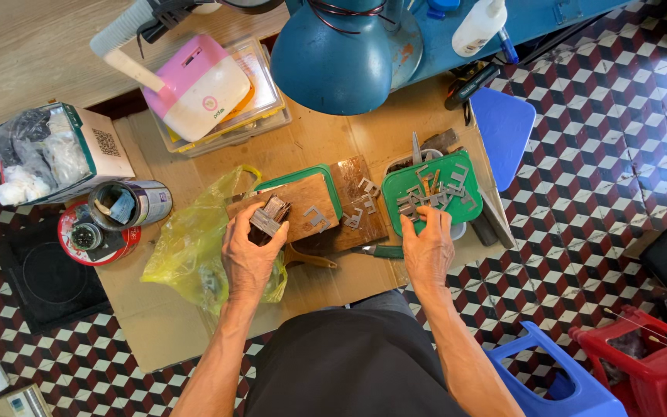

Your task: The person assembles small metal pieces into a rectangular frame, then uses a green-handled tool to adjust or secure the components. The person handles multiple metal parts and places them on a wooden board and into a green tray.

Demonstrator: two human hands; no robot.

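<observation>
The cardboard sheet [303, 139] covers the low tabletop and serves as the landmark. Above its far edge hangs a blue lamp shade [332, 58]. On its far left part lies a pink-and-white device [201, 86] on flat plastic boxes. Off its left edge stand an open box [59, 153] of bags and a metal can [131, 204]. On its near left part lies a yellow plastic bag [187, 243]. At its middle sit two wooden boards [326, 205], with a few loose metal pieces on them. On its right part rests a green lid [434, 193] heaped with grey E-shaped metal plates [426, 197].

The left hand [250, 251] is over the left wooden board, its fingers clamped on a plate stack [269, 218], a small block of the same grey plates. The right hand [428, 249] lies at the near rim of the green lid, its fingers [408, 225] reaching among the loose plates; whether they pinch one cannot be told. Beside that hand lies a green-handled tool [384, 251].
</observation>
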